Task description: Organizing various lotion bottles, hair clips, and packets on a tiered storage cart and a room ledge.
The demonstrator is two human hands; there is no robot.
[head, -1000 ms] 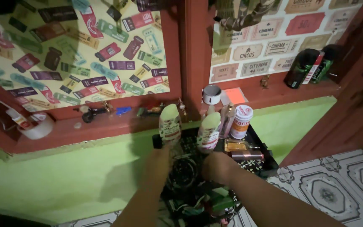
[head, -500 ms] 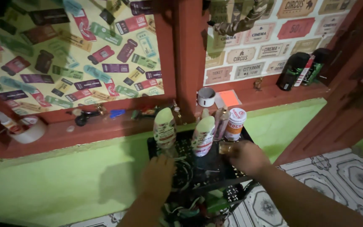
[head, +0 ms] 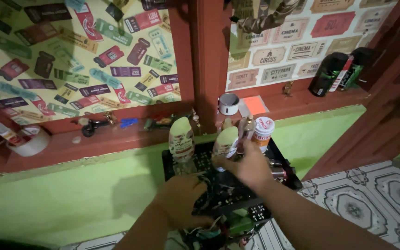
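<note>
Two hands at a black rack of bottles

Centre frame, the right hand (head: 248, 167) touches a green-capped squeeze tube (head: 225, 144); the left hand (head: 181, 200) rests lower left on the black rack (head: 285, 169), below a second tube (head: 181, 139).

The right hand (head: 251, 167) covers the lower part of the pale-capped upright squeeze tube (head: 226, 141) and hides whatever its fingers close on. The left hand (head: 184, 199) blocks the tangle of dark cords on the black perforated shelf (head: 174, 159), so its grip is unreadable. Small dark objects on the red wooden ledge (head: 116, 139) are too blurred to identify. Both forearms run off the bottom edge.
</note>
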